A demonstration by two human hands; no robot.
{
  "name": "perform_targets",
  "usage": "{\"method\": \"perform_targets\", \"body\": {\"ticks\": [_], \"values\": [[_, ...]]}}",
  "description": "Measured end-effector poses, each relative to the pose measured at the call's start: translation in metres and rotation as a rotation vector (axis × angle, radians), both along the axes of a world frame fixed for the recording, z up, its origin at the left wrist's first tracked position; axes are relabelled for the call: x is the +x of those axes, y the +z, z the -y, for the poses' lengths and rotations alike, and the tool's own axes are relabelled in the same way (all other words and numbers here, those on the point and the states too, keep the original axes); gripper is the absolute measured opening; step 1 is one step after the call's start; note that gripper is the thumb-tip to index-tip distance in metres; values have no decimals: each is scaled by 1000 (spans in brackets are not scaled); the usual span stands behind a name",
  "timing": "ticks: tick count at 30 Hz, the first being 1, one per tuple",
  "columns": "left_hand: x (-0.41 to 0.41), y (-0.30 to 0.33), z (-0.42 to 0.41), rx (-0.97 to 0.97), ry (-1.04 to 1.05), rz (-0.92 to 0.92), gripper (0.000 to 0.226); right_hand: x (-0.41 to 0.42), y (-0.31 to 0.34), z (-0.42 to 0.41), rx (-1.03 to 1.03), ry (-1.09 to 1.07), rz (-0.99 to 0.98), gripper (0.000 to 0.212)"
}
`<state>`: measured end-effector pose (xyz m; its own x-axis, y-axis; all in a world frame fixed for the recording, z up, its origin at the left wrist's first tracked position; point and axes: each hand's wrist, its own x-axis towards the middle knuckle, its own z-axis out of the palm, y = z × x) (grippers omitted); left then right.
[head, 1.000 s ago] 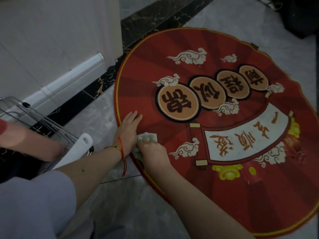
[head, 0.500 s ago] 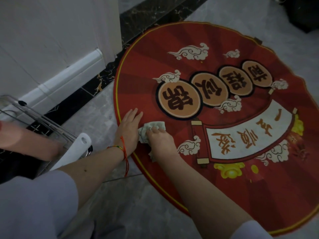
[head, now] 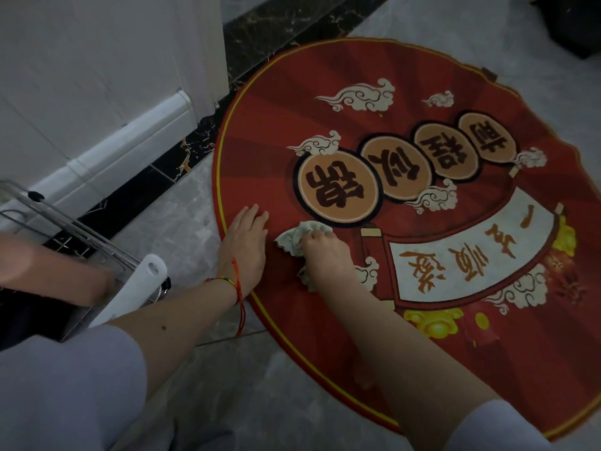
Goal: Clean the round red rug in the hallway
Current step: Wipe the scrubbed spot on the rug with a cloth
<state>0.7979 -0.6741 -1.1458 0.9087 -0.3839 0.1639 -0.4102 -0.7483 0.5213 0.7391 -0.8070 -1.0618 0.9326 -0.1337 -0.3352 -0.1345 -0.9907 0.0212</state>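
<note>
The round red rug (head: 270, 102), printed with clouds, brown character discs and a white scroll, lies flat on the grey marble floor. My left hand (head: 244, 247) presses flat on the rug's left edge with straight fingers; a coloured string bracelet circles its wrist. My right hand (head: 320, 250) grips a crumpled pale cloth (head: 292, 240) against the rug just right of the left hand, below the largest brown disc. Part of the cloth sticks out under the right wrist.
A white wall with a skirting board (head: 123, 141) and a black marble border strip (head: 260, 34) run along the left and top. A metal wire rack (head: 65, 229) with a white handle (head: 136, 288) stands at the left. A dark object (head: 572, 24) sits at the top right.
My right hand has pushed the cloth forward and to the right across the rug, toward the large brown disc. My left hand has stayed pressed on the rug's edge.
</note>
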Motion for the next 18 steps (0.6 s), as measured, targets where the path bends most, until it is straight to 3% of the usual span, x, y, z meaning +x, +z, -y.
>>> {"method": "perform_targets", "body": {"ticks": [18], "values": [[1, 1, 0, -52, 14, -39, 32, 8, 13, 34, -79, -169, -165, 25]]}}
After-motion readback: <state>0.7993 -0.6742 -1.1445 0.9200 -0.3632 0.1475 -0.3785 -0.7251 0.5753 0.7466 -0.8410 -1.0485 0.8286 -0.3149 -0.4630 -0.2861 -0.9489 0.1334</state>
